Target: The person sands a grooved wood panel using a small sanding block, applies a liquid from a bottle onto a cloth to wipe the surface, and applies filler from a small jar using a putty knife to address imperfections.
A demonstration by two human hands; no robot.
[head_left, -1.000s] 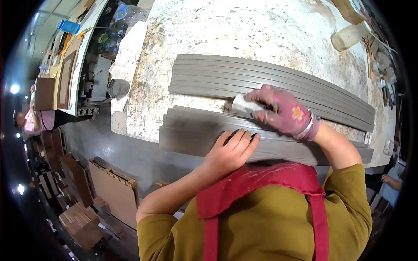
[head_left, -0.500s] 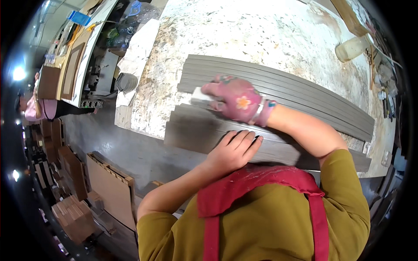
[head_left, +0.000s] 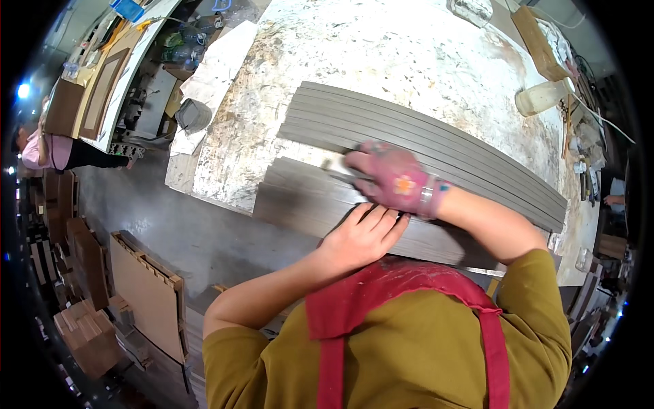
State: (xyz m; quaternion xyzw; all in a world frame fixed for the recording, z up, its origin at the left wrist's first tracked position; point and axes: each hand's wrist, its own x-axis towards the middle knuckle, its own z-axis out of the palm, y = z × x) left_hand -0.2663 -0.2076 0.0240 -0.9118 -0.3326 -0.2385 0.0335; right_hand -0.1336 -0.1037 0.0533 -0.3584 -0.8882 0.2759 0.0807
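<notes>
Along the near edge of the worktable lies a wide grey wood-grain board (head_left: 300, 198). My bare left hand (head_left: 364, 238) rests on it with fingers stretched out flat; the thumb is hidden. In a pink flowered glove, my right hand (head_left: 392, 178) is over the board's far part, its fingers closed round a small pale block (head_left: 334, 165). Motion smears the block and fingertips, so its exact kind is unclear. Just beyond, several narrow grey strips (head_left: 409, 127) lie side by side, partly covered by the glove and right arm.
The white, stained worktable (head_left: 381, 41) spreads behind the strips. A cloudy jar (head_left: 541, 99) and a wooden box (head_left: 538, 44) stand at the far right. Cardboard and panels (head_left: 146, 290) stand on the floor at left. Another person (head_left: 58, 153) is by a side bench.
My right hand has moved right and nearer to me along the board with the pale block. My left hand stays put on the board. The view has shifted slightly.
</notes>
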